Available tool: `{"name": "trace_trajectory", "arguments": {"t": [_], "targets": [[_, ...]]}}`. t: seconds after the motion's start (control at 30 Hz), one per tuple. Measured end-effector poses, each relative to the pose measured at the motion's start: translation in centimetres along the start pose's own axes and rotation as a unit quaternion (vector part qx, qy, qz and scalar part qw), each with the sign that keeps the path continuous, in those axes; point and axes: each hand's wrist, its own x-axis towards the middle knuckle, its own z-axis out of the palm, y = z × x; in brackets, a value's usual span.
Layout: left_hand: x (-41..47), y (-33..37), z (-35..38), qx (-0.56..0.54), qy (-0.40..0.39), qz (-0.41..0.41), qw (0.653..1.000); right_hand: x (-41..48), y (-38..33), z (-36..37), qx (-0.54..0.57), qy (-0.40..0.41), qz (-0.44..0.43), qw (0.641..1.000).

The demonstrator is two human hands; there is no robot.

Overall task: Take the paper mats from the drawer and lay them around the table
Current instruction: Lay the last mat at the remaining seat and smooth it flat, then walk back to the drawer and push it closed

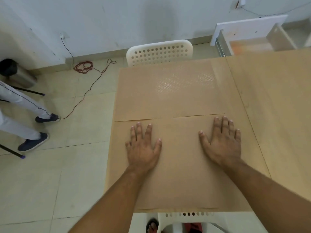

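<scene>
My left hand (143, 147) and my right hand (222, 140) both lie flat, palms down and fingers spread wide, gripping nothing. They press on a brown rectangular paper mat (178, 174) that covers the near end of the light wooden table (277, 115); its near edge reaches the table edge below my wrists. Just beyond my fingertips a second brown paper mat (151, 98) lies flat, its near edge meeting the far edge of the mat under my palms. A faint lattice pattern shows on it, ahead of my right hand.

Past that far mat, a white plastic chair with a perforated back (159, 52) stands at the table's far side. Further ahead and to the right of my right hand, a white drawer (249, 36) stands pulled open. Another white perforated chair (186, 216) sits below my forearms. Well off to the left of my left hand, a person's legs in pale trousers and dark shoes (33, 142) stand on the tiled floor (50, 182), near a red cable (84, 66).
</scene>
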Motion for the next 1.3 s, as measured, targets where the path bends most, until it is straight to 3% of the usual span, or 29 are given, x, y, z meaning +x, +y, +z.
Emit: {"name": "trace_trajectory", "arguments": {"t": [0.33,0.6,0.8,1.07,1.3], "targets": [[-5.3,-2.0,-5.4,-0.067,0.005,0.022,0.997,-7.4,-9.6,-1.6,0.11,-0.037,-0.143,0.983],[-7.8,-12.3,-11.7,-0.168,0.036,0.093,0.981,-13.8,-19.1,-3.5,0.202,-0.014,-0.148,0.968],[-6.4,-21.4,-19.3,-0.183,0.07,0.135,0.971,-16.8,-28.9,-6.6,0.276,0.014,-0.165,0.947],[-0.6,-27.5,-26.5,-0.219,0.103,0.14,0.96,-13.4,-37.8,-9.6,0.296,0.037,-0.195,0.934],[11.3,-30.2,-30.2,-0.189,0.087,0.158,0.965,-3.8,-45.8,-10.0,0.33,0.043,-0.192,0.923]]}}
